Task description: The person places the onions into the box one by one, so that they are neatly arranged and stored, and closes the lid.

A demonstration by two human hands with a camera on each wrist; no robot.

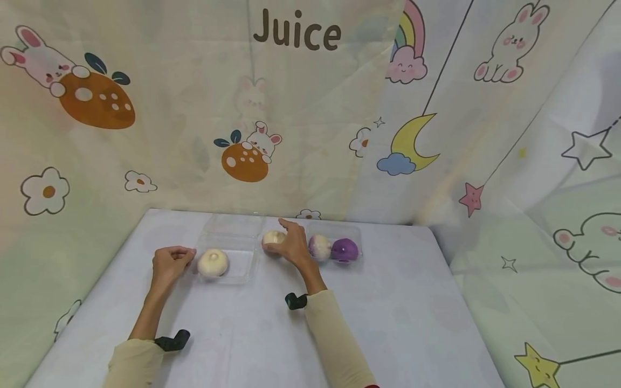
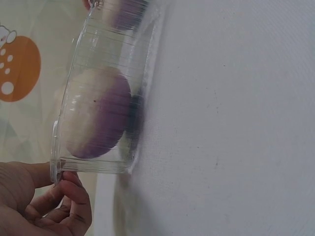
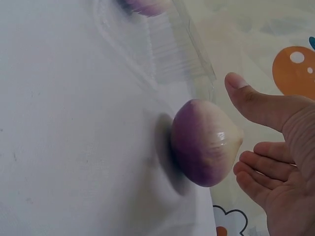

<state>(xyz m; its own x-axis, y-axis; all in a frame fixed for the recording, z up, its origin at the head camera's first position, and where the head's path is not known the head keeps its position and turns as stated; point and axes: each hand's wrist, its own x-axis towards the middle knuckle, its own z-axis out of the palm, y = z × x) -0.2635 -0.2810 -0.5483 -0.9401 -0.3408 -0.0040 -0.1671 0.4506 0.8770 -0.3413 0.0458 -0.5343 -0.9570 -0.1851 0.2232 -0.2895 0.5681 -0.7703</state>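
Note:
My left hand (image 1: 168, 264) pinches the rim of a clear plastic container (image 2: 93, 166) between thumb and fingers. A white and purple turnip (image 2: 98, 113) sits at the left side inside it; its clear lid (image 1: 233, 224) lies folded back toward the wall. Just right of this container, another turnip (image 3: 204, 142) rests on the table. Over that turnip my right hand (image 1: 295, 247) hovers with thumb and fingers spread apart; the right wrist view shows a small gap between them and the turnip.
A second clear container (image 1: 360, 237) stands to the right, holding a pale turnip (image 1: 319, 248) and a purple one (image 1: 345, 250). The white table (image 1: 388, 323) meets a printed cloth backdrop (image 1: 194, 134) at its far edge.

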